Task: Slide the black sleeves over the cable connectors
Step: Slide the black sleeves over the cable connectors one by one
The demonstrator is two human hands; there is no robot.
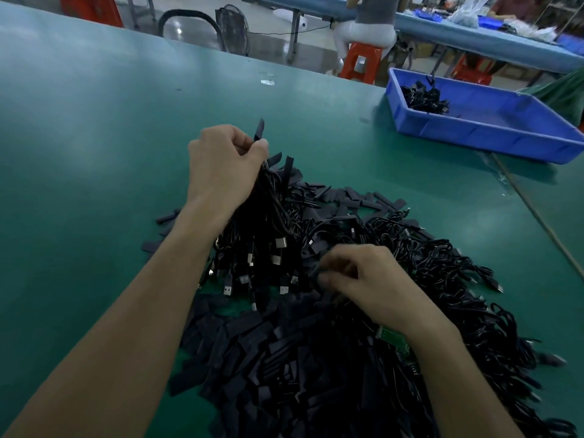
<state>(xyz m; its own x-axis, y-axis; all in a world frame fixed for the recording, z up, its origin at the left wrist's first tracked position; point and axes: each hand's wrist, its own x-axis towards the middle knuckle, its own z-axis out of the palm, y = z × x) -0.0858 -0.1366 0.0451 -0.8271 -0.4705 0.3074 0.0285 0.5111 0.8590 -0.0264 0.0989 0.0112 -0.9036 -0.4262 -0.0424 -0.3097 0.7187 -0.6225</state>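
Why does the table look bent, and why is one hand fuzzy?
Head view: the wide-angle lens bows the far edge of the green table; the right hand is motion-blurred, while the left hand gripping the cable bundle looks sharper; soft pale glare lies on the table.

- The left hand [226,165] grips a bundle of black cables [265,210], raised off the green bench [94,121]; a few sleeved ends [259,129] stick up past the fist.
- Bare metal connectors [279,242] hang from the bundle's lower end.
- The right hand [363,279] is lower, its fingers curled into the heap; it is too blurred to tell what they hold.
- Loose black sleeves [268,358] are piled between the forearms, with loose cables [458,279] to the right.
- A blue tray [505,134] at the far right holds a small tangle [423,98] of cables.
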